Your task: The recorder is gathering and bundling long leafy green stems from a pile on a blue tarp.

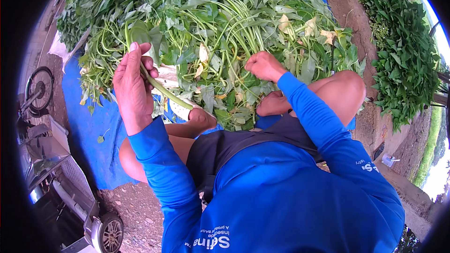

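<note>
- Head view, far left: a round black-tyred wheel (pixel 40 91) with thin spokes; below it, part of a silver-and-black vehicle (pixel 77 201).
- Smooth, creased blue tarp (pixel 101 136) on stony ground (pixel 133 208).
- Left hand (pixel 133 82), its grip closed with thumb and fingers around a thick, smooth, pale-green stem (pixel 166 93), which slants down over the tarp side of the pile toward the bare left foot (pixel 201 118).
- Central pile of greens (pixel 234 23): slender, curving stalks, broad soft leaves, some crisp yellow-brown ones (pixel 309 27). Both feet cover part of its near edge.
- Right hand (pixel 266 67), curled at the stalks; its fingers hide whether its grip has hold of any, so I cannot tell.
- Far right, beyond bare brown soil (pixel 344 7), a dense, leafy dark-green heap (pixel 405 65).
</note>
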Demonstrator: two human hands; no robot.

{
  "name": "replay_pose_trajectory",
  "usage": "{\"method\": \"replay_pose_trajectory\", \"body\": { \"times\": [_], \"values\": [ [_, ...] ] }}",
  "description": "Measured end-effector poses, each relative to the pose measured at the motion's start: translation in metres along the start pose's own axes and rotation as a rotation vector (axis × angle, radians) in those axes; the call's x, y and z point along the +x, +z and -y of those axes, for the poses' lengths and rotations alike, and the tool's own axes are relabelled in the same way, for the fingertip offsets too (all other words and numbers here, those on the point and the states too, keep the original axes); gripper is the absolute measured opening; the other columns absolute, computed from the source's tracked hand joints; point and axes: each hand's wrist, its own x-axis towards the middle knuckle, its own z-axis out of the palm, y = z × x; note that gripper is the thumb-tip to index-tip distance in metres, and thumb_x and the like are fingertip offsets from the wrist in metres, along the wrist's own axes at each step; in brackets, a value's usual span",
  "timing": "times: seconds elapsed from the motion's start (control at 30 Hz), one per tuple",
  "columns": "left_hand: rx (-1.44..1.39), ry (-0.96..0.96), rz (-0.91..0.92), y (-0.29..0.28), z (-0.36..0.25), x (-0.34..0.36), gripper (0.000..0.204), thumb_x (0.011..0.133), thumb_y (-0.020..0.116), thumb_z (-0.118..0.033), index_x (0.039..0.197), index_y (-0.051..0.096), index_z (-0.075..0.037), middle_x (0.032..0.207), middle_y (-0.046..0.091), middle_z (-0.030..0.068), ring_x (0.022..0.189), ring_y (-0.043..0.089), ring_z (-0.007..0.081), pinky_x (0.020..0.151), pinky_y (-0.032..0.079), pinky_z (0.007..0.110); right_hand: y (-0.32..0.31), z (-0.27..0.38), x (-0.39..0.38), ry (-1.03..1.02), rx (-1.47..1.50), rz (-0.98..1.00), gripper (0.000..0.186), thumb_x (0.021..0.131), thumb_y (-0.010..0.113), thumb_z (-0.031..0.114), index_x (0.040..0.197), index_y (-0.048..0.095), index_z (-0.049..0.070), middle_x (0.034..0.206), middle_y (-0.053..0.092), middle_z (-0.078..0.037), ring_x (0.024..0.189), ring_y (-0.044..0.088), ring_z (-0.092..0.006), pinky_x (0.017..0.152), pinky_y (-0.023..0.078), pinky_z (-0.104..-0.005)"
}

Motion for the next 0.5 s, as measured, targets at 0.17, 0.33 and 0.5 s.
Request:
{"method": "replay_pose_trajectory", "body": {
  "times": [0.17, 0.33, 0.5],
  "values": [
    [0.045, -0.033, 0.087, 0.023, 0.006, -0.003, 0.037, 0.109, 0.062, -0.039, 0.113, 0.075, -0.004, 0.076, 0.062, -0.0025, 0.063, 0.058, 0.0066, 0.055, 0.038, 0.021, 0.107, -0.047, 0.034, 0.078, -0.052, -0.290, 0.025, 0.091, 0.075, 0.026, 0.101, 0.078, 0.003, 0.094, 0.077, -0.015, 0.088, 0.072, -0.0283, 0.084, 0.057, -0.0411],
    [0.187, -0.052, 0.025, -0.010, 0.010, -0.016, 0.037, 0.110, 0.059, -0.039, 0.111, 0.074, -0.005, 0.076, 0.060, -0.0035, 0.064, 0.056, 0.0070, 0.056, 0.037, 0.022, 0.066, 0.009, -0.016, -0.068, 0.485, -0.137, 0.029, 0.094, 0.077, 0.022, 0.107, 0.073, -0.004, 0.095, 0.075, -0.014, 0.084, 0.070, -0.0259, 0.081, 0.056, -0.0365],
    [0.182, -0.049, 0.069, 0.004, 0.007, -0.014, 0.036, 0.111, 0.057, -0.038, 0.105, 0.072, -0.005, 0.074, 0.058, -0.0023, 0.066, 0.053, 0.0083, 0.060, 0.040, 0.024, -0.057, 0.044, -0.099, -0.099, 0.871, -0.139, 0.028, 0.100, 0.076, 0.020, 0.121, 0.071, 0.002, 0.095, 0.074, -0.002, 0.080, 0.065, -0.0072, 0.069, 0.052, -0.0231]
  ]
}}
